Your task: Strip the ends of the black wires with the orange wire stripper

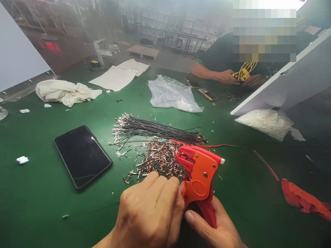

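Observation:
My right hand point(219, 225) is wrapped around the handles of a red and orange wire stripper point(200, 177), whose jaws point left. My left hand point(148, 210) is closed against the near side of the tool, its fingertips hidden behind the knuckles; whatever they pinch does not show. Past the tool lies a heap of short black wire offcuts point(161, 160) with bare copper ends. Behind the heap rests a bundle of black wires point(160, 129), with metal terminals on the left ends and copper showing on the right ends.
A black phone point(82, 156) lies to the left. Farther back are a white cloth point(67, 92), paper sheets point(116, 77) and a clear plastic bag point(172, 94). At right are a second red tool point(305, 198), a filled bag point(269, 122) and a slanted white panel point(287, 69). Across the table, another person's hands hold yellow wires point(244, 73).

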Available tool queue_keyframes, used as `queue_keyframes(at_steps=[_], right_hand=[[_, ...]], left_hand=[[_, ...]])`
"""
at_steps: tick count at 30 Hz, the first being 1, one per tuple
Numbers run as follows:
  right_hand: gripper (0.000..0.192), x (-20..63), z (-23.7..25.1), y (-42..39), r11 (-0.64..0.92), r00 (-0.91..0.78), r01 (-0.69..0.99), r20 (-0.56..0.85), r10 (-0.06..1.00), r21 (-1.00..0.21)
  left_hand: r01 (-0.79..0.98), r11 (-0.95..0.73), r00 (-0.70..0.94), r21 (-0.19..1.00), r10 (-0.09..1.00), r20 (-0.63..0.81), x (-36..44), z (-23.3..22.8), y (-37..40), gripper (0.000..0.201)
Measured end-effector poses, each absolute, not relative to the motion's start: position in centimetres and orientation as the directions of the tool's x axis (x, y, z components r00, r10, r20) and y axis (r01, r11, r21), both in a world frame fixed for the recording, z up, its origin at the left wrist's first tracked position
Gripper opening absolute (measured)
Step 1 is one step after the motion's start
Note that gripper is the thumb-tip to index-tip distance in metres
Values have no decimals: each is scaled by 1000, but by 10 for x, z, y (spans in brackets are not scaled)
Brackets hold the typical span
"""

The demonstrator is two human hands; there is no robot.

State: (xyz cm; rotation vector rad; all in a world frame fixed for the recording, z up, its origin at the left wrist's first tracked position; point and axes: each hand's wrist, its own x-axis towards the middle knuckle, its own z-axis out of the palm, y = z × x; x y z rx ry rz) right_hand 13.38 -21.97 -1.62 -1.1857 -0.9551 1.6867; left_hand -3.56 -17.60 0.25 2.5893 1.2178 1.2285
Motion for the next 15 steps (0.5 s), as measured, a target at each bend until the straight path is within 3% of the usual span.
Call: queue_keyframes(at_steps=[7, 15], right_hand=[[40, 130, -21, -227, -480, -146, -251, -458, 877, -840], [46, 129, -16, -228, -490, -107, -205, -479, 872, -847]], left_hand=[[658, -697, 382, 285, 635, 671, -34, 5, -178, 8], [659, -705, 401, 260, 622, 672, -36, 1, -183, 8]])
